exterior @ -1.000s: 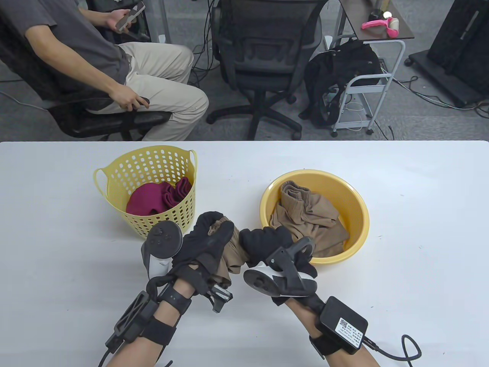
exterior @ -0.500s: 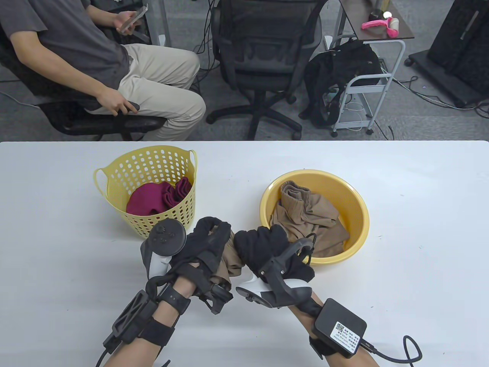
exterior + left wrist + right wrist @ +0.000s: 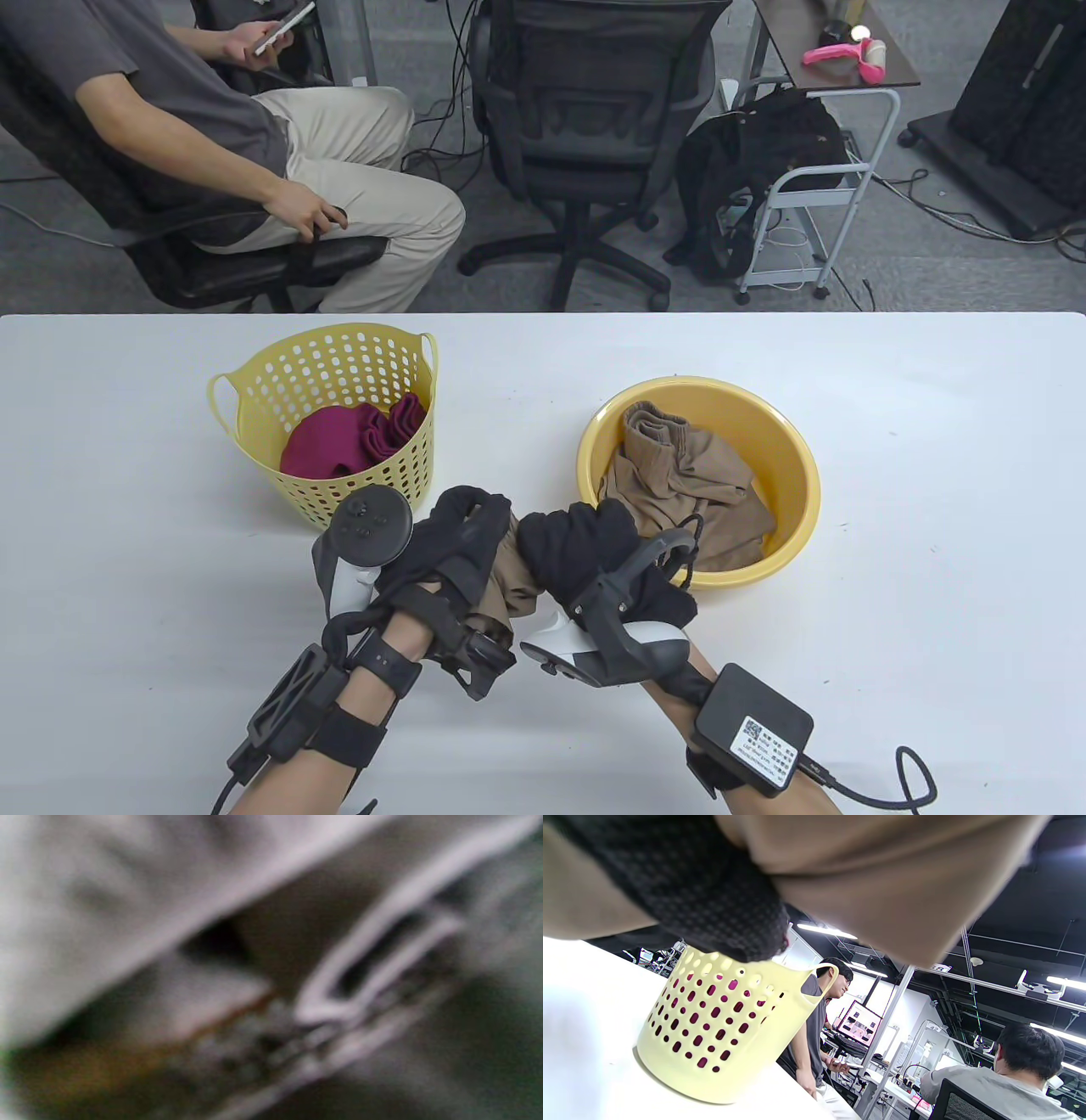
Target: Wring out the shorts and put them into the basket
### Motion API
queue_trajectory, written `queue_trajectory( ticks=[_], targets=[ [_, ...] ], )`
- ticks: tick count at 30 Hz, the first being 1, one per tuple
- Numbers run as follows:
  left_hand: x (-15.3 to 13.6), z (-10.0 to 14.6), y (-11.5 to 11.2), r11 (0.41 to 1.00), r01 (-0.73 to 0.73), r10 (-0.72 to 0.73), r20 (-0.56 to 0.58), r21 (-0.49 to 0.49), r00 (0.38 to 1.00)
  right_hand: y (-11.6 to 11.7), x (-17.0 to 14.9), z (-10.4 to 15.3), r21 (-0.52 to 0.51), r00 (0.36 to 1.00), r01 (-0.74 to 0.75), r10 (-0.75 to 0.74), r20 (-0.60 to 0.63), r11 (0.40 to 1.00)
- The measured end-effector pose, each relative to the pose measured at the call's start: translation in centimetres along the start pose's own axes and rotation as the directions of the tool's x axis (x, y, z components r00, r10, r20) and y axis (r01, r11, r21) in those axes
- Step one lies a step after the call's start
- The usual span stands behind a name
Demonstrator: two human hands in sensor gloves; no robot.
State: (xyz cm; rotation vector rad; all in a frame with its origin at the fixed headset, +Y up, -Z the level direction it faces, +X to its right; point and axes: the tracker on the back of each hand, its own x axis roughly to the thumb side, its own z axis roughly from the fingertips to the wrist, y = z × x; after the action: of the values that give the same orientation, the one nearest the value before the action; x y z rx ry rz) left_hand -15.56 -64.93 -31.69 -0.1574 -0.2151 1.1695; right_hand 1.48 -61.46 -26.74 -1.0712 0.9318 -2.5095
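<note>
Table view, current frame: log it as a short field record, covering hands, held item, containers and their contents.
left hand: grips tan shorts
right hand: grips the same shorts, close beside the left
shorts position: above the table, between basket and basin
basket: yellow, perforated, holds maroon cloth
basin: yellow, holds more tan garments
left wrist view: too blurred to read

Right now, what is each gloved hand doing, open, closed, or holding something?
Left hand: closed, gripping one end of the tan shorts.
Right hand: closed, gripping the other end of the same shorts.
</note>
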Motion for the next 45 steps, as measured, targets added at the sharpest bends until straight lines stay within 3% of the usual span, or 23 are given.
queue_trajectory(
  ticks=[13, 26, 33, 41, 45],
  targets=[
    [0.2, 0.0, 0.1, 1.000, 0.022, -0.022, 0.028, 0.013, 0.999, 0.2, -0.4, 0.1, 0.010, 0.997, 0.055, -0.055, -0.056, 0.998],
    [1.3, 0.8, 0.4, 0.992, 0.102, -0.114, 0.181, 0.070, 0.977, 0.1, -1.8, 0.1, 0.051, 0.923, 0.320, -0.299, -0.242, 0.946],
    [2.2, 1.4, 0.7, 0.980, 0.170, -0.191, 0.277, 0.100, 0.942, 0.8, -3.0, 0.2, 0.076, 0.796, 0.546, -0.488, -0.359, 0.834],
    [3.0, 1.9, 0.9, 0.973, 0.207, -0.232, 0.391, 0.104, 0.891, 2.2, -4.3, 0.7, 0.059, 0.562, 0.788, -0.677, -0.476, 0.613],
    [3.6, 2.1, 1.0, 0.968, 0.227, -0.249, 0.444, 0.101, 0.861, 3.0, -4.7, 1.0, 0.041, 0.418, 0.883, -0.742, -0.523, 0.468]
  ],
)
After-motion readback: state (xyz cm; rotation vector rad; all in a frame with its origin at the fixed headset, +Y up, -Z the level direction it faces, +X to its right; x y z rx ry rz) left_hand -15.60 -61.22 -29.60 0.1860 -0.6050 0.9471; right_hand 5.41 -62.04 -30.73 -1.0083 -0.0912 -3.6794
